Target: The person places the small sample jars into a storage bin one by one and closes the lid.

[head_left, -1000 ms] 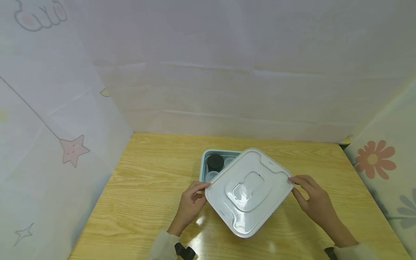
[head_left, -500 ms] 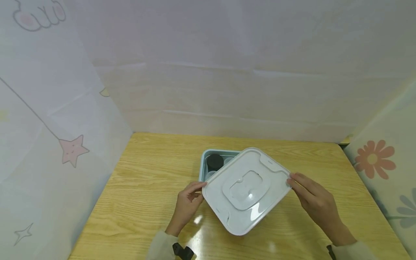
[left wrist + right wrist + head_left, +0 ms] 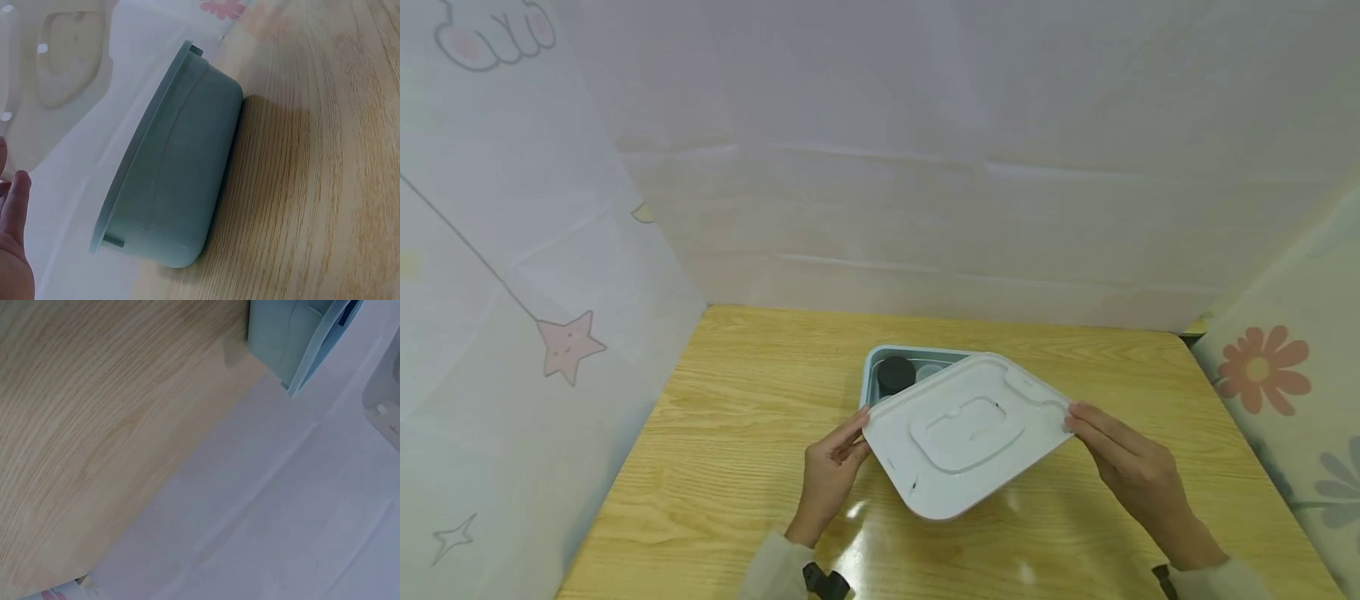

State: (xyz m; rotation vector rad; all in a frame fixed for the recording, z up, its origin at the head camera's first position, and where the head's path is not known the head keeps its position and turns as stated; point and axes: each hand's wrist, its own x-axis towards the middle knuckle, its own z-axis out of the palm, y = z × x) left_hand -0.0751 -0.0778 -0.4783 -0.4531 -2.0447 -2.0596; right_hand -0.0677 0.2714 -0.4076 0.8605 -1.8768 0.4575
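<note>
A white rectangular lid [image 3: 895, 433] with a raised panel is held up at an angle, its near edge lower in the head view. My left hand [image 3: 829, 483] pinches its left corner, and my right hand [image 3: 1138, 467] grips its right corner. Behind and beneath it stands a blue-green plastic box [image 3: 869, 367], partly covered from sight. Inside the box a black round-topped thing [image 3: 897, 375] and a clear round item [image 3: 928, 370] show. The left wrist view has the box's side [image 3: 181, 162] on the table, with the lid [image 3: 69, 56] apart from it.
The box stands on a wood-grain table [image 3: 737, 417]. Pale printed cloth [image 3: 925, 208] hangs behind the table and along both sides. A black strap device [image 3: 826, 581] sits on the left wrist.
The lid has tipped, its near edge rising and its far edge dropping slightly. The left hand has shifted slightly left and up with its corner; the right hand's fingers have changed their hold.
</note>
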